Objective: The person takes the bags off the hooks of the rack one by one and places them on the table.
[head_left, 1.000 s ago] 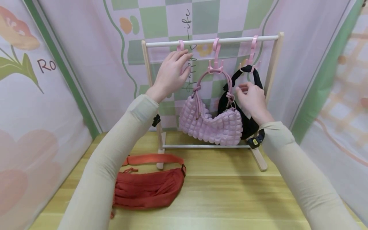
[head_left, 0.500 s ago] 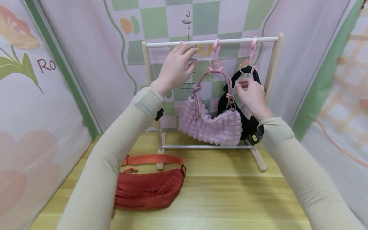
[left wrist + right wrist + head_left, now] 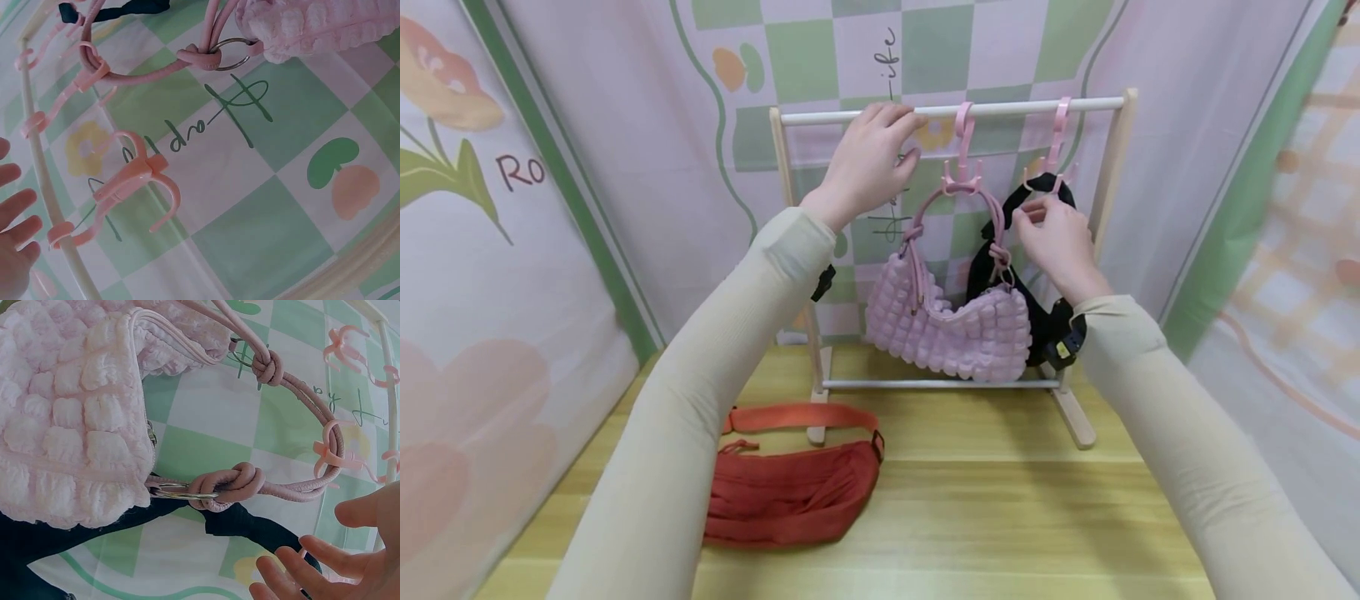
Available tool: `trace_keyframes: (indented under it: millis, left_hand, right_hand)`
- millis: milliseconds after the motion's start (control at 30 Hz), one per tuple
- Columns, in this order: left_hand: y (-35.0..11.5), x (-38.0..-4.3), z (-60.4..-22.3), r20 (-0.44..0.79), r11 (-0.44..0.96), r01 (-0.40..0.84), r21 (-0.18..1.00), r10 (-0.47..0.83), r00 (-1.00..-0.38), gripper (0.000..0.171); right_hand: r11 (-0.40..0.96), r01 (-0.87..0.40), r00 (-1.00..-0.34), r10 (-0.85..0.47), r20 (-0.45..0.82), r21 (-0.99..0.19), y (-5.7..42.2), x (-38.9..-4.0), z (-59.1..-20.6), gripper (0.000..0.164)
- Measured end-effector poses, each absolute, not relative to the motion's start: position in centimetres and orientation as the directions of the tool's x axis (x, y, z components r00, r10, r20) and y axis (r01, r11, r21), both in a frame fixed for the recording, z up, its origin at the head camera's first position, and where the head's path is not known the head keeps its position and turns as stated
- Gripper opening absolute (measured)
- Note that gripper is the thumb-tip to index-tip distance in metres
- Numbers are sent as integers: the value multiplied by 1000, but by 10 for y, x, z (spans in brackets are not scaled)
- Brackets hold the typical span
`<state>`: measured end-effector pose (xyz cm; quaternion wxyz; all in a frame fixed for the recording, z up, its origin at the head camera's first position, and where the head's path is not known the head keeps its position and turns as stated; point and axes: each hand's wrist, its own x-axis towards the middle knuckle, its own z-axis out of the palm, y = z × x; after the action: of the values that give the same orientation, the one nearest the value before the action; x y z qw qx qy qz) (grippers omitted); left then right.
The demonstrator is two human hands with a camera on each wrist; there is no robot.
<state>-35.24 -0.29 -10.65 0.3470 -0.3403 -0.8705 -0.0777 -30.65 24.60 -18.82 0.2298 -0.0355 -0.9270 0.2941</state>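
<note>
In the head view my left hand (image 3: 872, 162) is raised before the rack's top rail (image 3: 1022, 107), hiding the leftmost pink hook. The left wrist view shows that hook (image 3: 125, 181) bare, with the fingers of my left hand (image 3: 14, 228) spread beside the rail, holding nothing. A puffy pink handbag (image 3: 947, 333) hangs by its knotted handle from the middle hook (image 3: 962, 171). Behind it, a black bag (image 3: 983, 271) hangs from the right hook (image 3: 1059, 133). My right hand (image 3: 1060, 246) overlaps the black bag's strap; its fingers (image 3: 331, 553) are relaxed, gripping nothing.
A red waist bag (image 3: 797, 492) lies on the wooden table (image 3: 970, 517) at front left, partly hidden by my left sleeve. The rack's wooden feet (image 3: 1075, 417) stand on the table. Printed fabric walls (image 3: 520, 275) close in the sides and back.
My left hand has moved slightly right and up along the rail, covering the left hook more. My right hand has risen a little. The bags hang as before.
</note>
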Motion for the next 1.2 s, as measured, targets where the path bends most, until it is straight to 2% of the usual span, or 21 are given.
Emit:
trace_keyframes:
  millis: [600, 1200]
  left_hand:
    - [5, -359, -89, 550, 780, 618, -96, 559, -621, 44]
    - [17, -364, -84, 523, 776, 627, -66, 562, -641, 44]
  right_hand:
    - [819, -43, -899, 218, 381, -572, 249, -316, -179, 54]
    - [819, -38, -898, 223, 378, -573, 246, -321, -174, 53]
